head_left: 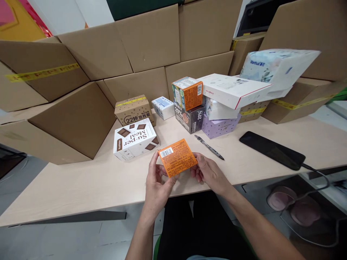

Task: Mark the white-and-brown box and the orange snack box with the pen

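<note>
and here the orange box point(177, 158) is held above the worktop point(103, 187), near its front edge, right between both hands, its slightly longer side slanting from one to the other. the left corners are clasped by the left hand point(159, 182), the right edge pinched by the right hand point(210, 172). beyond, it is flanked by the white carton point(137, 139) and pen point(209, 147), the space ahead blocked by the dark box point(187, 121).

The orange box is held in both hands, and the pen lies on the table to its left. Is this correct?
No: the head view shows the pen on the table to the right of the orange box, held in left hand and right hand.
</note>
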Tool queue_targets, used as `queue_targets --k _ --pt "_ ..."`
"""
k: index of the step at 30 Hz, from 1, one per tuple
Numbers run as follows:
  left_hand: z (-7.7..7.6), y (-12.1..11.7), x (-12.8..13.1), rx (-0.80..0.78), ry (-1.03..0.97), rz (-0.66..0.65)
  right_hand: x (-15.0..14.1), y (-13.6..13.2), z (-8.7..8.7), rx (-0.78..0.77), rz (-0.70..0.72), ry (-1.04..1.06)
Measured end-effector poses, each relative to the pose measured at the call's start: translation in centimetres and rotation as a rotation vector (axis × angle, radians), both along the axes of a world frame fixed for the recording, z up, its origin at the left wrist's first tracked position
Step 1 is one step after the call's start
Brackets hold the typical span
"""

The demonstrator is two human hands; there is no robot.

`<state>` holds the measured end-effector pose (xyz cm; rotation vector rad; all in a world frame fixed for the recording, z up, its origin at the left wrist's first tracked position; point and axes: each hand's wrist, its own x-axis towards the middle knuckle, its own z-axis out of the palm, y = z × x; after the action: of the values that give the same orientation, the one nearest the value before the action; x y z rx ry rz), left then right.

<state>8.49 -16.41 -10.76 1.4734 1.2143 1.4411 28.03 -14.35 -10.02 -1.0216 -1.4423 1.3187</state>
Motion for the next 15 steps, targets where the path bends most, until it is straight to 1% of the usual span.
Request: queue_targets --k 2,3,5,6,8,10,11,12,14,15 --pt "-0.2 0.0 -0.1 -0.011 0.013 -0.003 0.0 -0.1 -0.1 0.008 -0.036 0.012" --pt "-0.3 -0.1 -0.1 -0.015 0.025 -0.007 0.1 -0.2 -0.1 0.026 -0.079 0.019" --pt "-0.6 -0.1 -0.2 -0.022 0.059 -0.015 0.5 -0.1 -0.2 0.114 -0.218 -0.002" --pt "-0.7 -0.1 -0.2 -0.025 0.077 -0.015 1.0 0.0 -0.3 0.188 -0.314 -0.05" --pt "-0.7 -0.2 -0.3 -0.027 0.102 -0.014 2.1 0.4 -0.1 0.377 -0.518 -0.239" --pt "-0.6 -0.2 -0.2 -0.032 0.109 -0.017 3.4 1.1 0.3 0.517 -0.669 -0.543" --pt "-0.6 -0.2 -0.2 -0.034 0.11 -0.018 4.0 1.4 0.7 0.532 -0.7 -0.718" --pt "-0.5 -0.2 -0.2 -0.037 0.112 -0.019 4.5 1.8 1.1 0.503 -0.687 -0.897" --pt "-0.4 -0.2 -0.1 -0.039 0.117 -0.013 5.1 2.4 1.8 0.357 -0.564 -1.212" --pt "-0.3 -0.1 -0.1 -0.04 0.119 -0.009 5.2 2.7 2.1 0.279 -0.484 -1.324"
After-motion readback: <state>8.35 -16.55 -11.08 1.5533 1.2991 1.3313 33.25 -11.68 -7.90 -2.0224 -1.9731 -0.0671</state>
